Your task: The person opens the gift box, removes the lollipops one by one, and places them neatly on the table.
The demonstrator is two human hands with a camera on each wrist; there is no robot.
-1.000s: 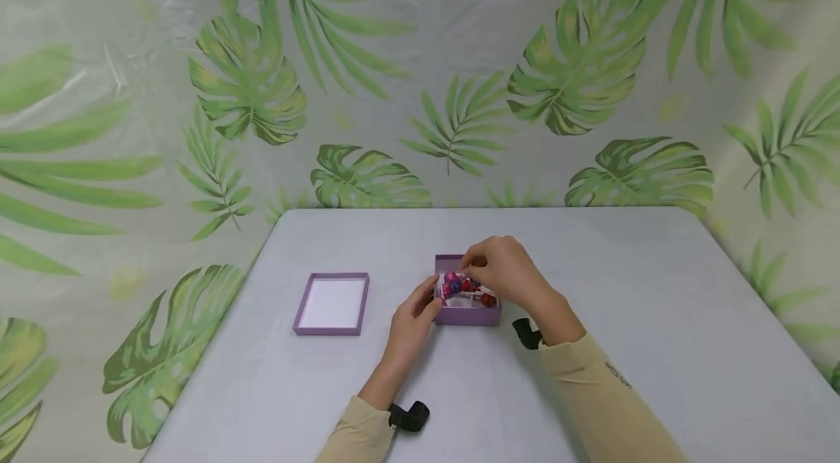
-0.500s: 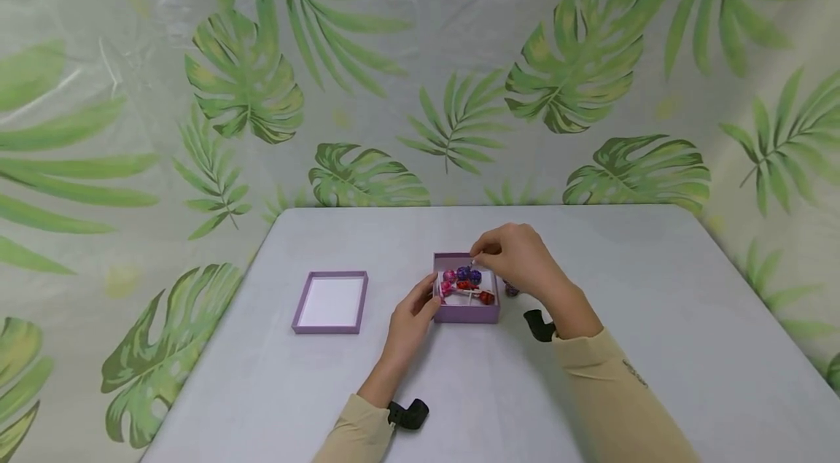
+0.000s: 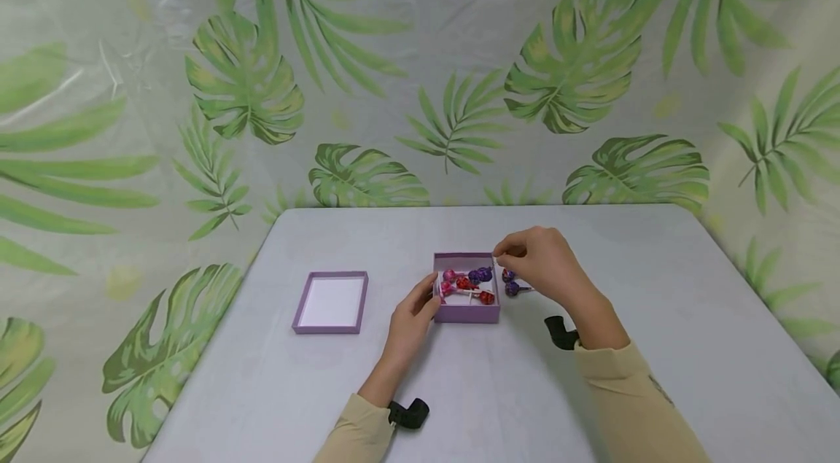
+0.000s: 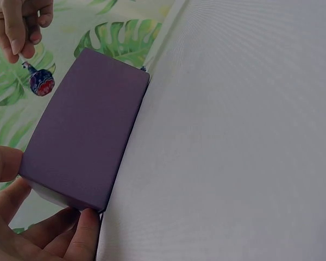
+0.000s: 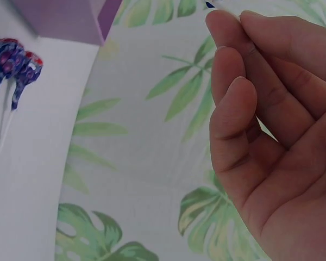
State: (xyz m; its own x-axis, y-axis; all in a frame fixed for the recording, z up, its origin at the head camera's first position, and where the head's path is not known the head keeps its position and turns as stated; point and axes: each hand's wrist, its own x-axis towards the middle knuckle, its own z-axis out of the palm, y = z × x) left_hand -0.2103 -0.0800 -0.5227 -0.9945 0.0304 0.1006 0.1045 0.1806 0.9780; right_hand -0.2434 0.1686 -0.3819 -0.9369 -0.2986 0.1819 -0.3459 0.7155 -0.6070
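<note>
My left hand [image 3: 408, 328] holds the left side of a purple box [image 3: 467, 314], its fingers and thumb against the box wall in the left wrist view. Inside lie several wrapped lollipops, among them a pink lollipop [image 3: 449, 275] and a red lollipop [image 3: 486, 297]. Above the box's right edge, my right hand [image 3: 547, 266] pinches the stick of a blue-and-red wrapped lollipop [image 4: 42, 82], which hangs head down. In the right wrist view only a dark tip of it shows past the fingertips. Two dark purple-blue lollipops [image 3: 512, 289] rest on the table just right of the box.
A purple box lid [image 3: 327, 330] with a white inside lies upturned on the white table [image 3: 394, 244], left of the box. Behind the table hangs a leaf-patterned cloth [image 3: 459, 47]. Each wrist carries a black camera mount [image 3: 410, 414].
My right hand has lifted a lollipop by its stick out of the box and moved right, exposing the two lollipops on the table. The left hand stays on the box.
</note>
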